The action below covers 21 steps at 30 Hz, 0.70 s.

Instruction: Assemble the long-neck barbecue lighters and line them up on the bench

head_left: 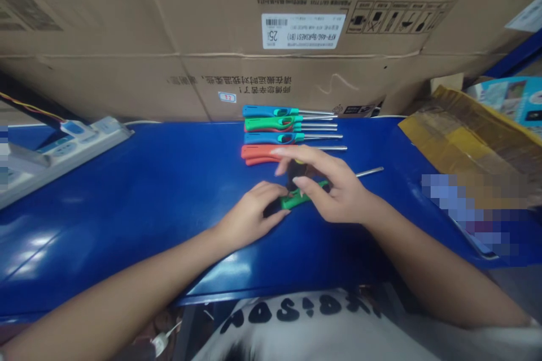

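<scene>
On the blue table, a green lighter [294, 201] with a long metal tube lies under my hands. My left hand [259, 208] pinches its rear end between thumb and fingers. Upright over the lighter's body stands a short dark tool [296, 174] with a bit of yellow on top, and my right hand [334, 183] grips it between thumb and fingers. The tool's lower tip is hidden. Just beyond my hands, several lighters lie in a stack of rows, with a blue one [265, 111] at the back and an orange one [258, 152] in front, their tubes pointing right.
A large cardboard box [148, 84] stands along the table's back edge. At the left lies a white power strip [63, 152] with plugs in it. A taped yellow-brown package [461, 141] is at the right, beside a blurred-out flat object [470, 220].
</scene>
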{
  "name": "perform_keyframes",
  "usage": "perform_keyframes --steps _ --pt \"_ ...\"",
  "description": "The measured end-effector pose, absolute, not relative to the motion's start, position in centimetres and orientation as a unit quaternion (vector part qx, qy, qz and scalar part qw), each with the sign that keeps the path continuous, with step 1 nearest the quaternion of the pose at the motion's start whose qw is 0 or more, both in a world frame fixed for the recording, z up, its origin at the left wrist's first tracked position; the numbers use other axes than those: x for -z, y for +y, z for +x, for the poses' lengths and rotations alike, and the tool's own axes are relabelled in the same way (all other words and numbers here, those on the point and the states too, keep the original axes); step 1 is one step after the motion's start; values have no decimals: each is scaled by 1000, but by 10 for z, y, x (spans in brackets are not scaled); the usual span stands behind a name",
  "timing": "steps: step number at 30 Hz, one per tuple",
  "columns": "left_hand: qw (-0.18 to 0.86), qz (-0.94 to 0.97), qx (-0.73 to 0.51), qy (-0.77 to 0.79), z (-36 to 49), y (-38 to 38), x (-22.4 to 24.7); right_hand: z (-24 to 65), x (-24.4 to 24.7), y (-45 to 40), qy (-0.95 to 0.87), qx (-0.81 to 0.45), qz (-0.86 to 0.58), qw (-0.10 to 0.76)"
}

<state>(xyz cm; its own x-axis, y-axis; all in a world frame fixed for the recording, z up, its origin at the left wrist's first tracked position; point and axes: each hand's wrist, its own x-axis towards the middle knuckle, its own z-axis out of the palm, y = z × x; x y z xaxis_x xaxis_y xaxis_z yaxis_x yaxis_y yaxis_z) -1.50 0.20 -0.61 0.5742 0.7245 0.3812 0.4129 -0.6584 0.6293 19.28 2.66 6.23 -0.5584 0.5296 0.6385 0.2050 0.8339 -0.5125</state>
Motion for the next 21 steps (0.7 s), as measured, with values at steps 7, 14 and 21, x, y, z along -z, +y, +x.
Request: perform_keyframes --steps 7,14,21 --pt "256 850 -324 327 -15 2 6 196 -63 26 -882 -71 -202 420" --pt "260 850 -320 328 -15 2 5 195 -65 26 -859 -47 -213 463" --pt "261 848 -314 337 -15 2 7 199 -73 24 -876 -182 -190 404"
